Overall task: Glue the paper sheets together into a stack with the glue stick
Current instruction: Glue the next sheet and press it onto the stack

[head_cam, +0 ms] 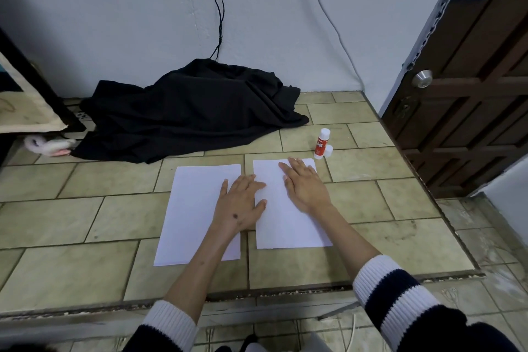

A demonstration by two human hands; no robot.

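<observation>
Two white rectangular paper sheets lie side by side on the tan tiled counter (85, 208): left sheet (194, 208), right sheet (288, 226). Left hand (243, 203) and right hand (305, 183) press flat, fingers spread, gripping nothing, likely smoothing the right sheet. Red-and-white glue stick (321, 143) stands uncapped just beyond, within reach.

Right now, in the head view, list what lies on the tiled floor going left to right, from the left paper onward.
Left paper sheet → left hand resting flat across the gap between the sheets → right paper sheet → right hand flat on that sheet → glue stick, standing upright just beyond the sheet's far right corner.
</observation>
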